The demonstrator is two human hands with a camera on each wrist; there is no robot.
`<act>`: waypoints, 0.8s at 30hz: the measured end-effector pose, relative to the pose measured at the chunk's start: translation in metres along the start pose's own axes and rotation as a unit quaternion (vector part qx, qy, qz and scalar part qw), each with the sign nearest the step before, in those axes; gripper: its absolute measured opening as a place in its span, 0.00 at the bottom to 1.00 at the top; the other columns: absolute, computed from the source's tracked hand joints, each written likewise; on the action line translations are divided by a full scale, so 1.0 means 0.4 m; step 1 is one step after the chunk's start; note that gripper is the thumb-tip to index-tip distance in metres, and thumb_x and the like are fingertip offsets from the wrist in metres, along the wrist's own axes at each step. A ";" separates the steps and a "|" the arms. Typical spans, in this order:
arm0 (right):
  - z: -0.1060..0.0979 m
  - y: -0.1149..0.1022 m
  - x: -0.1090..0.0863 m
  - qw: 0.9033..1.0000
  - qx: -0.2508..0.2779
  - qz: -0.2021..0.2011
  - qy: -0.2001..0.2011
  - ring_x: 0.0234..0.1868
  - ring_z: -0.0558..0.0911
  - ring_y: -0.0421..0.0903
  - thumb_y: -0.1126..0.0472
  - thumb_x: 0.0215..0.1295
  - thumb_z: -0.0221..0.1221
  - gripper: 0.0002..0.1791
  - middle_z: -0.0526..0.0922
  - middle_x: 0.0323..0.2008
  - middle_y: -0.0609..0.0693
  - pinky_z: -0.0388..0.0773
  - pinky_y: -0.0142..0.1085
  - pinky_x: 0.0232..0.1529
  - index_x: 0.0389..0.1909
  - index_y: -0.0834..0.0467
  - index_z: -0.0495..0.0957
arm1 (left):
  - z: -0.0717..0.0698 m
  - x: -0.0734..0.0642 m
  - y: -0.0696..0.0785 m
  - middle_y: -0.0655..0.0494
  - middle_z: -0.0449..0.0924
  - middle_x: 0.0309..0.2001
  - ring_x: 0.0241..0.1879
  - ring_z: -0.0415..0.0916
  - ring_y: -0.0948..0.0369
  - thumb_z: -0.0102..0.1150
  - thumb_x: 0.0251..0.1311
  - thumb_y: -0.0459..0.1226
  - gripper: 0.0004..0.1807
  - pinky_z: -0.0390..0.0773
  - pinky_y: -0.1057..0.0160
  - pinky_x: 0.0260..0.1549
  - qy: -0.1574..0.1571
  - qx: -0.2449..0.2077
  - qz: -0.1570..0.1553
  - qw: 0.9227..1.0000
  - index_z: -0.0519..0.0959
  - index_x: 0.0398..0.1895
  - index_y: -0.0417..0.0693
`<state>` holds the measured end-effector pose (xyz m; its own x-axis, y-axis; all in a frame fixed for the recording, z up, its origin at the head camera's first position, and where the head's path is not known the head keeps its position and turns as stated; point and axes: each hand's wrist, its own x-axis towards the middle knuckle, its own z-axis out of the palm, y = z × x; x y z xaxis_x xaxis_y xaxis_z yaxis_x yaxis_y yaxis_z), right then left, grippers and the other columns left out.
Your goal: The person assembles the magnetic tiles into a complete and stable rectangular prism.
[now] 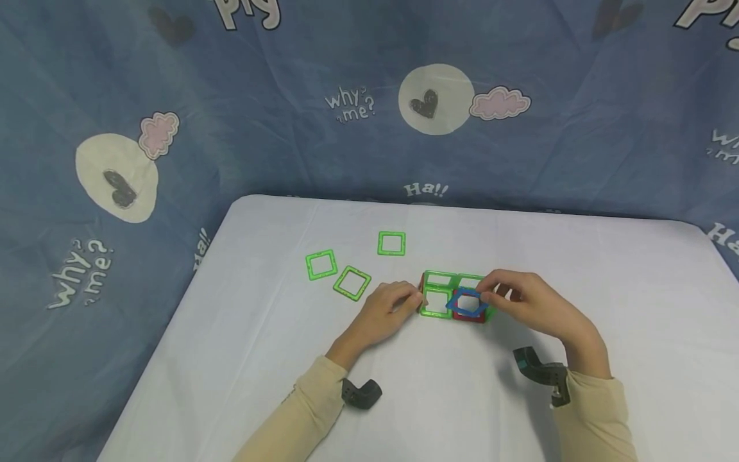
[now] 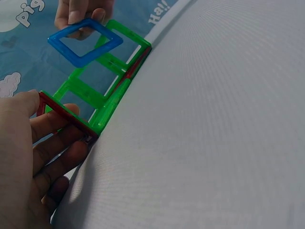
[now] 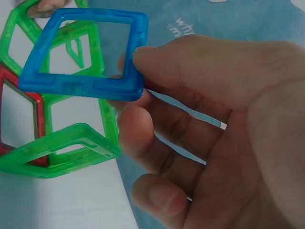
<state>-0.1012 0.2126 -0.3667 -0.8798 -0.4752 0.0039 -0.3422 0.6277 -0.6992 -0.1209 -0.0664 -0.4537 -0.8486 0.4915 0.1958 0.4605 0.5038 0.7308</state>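
Note:
In the head view, a small structure of green and red square magnetic tiles (image 1: 439,288) stands on the table. My left hand (image 1: 385,312) holds its left end; in the left wrist view the thumb and fingers are at the red end tile (image 2: 88,130). My right hand (image 1: 534,305) pinches a blue square magnetic tile (image 3: 81,87) by one edge between thumb and fingers. This blue tile is tilted above the structure's right part, over a red tile (image 1: 470,318). A green tile (image 3: 81,128) forms the structure's near end in the right wrist view.
Three loose green square tiles lie beyond and left of the structure: one farther back (image 1: 391,253), one at left (image 1: 322,276) and one nearer my left hand (image 1: 346,294). A white cloth covers the table (image 1: 277,333). A printed blue curtain (image 1: 323,154) hangs behind.

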 end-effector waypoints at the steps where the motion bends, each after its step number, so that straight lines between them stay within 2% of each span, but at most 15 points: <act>1: 0.002 -0.001 0.001 1.000 0.001 0.000 -0.002 0.32 0.76 0.38 0.58 0.65 0.58 0.05 0.82 0.34 0.45 0.73 0.31 0.29 0.40 0.50 0.80 | 0.000 0.000 0.000 0.67 0.82 0.40 0.45 0.76 0.69 0.43 0.70 0.50 0.15 0.71 0.63 0.49 0.000 -0.001 0.001 1.000 0.80 0.37 0.59; 11: 0.009 0.008 0.003 1.000 -0.012 -0.001 -0.027 0.29 0.74 0.36 0.58 0.66 0.58 0.05 0.82 0.32 0.44 0.71 0.30 0.26 0.41 0.50 0.80 | 0.000 0.001 -0.001 0.66 0.82 0.39 0.45 0.77 0.68 0.43 0.71 0.49 0.15 0.71 0.62 0.50 0.005 -0.007 0.020 1.000 0.80 0.36 0.58; 24: 0.016 0.011 0.005 0.999 -0.018 0.004 -0.046 0.31 0.74 0.36 0.58 0.65 0.58 0.05 0.81 0.32 0.42 0.72 0.29 0.29 0.40 0.52 0.80 | -0.002 0.001 0.000 0.66 0.82 0.40 0.45 0.77 0.68 0.43 0.71 0.49 0.15 0.71 0.61 0.51 0.002 -0.009 0.013 1.000 0.80 0.36 0.58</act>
<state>-0.1023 0.2104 -0.3742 -0.8491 -0.5239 -0.0678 -0.3484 0.6519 -0.6735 -0.1212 -0.0667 -0.4530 -0.8369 0.5022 0.2177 0.4785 0.4782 0.7365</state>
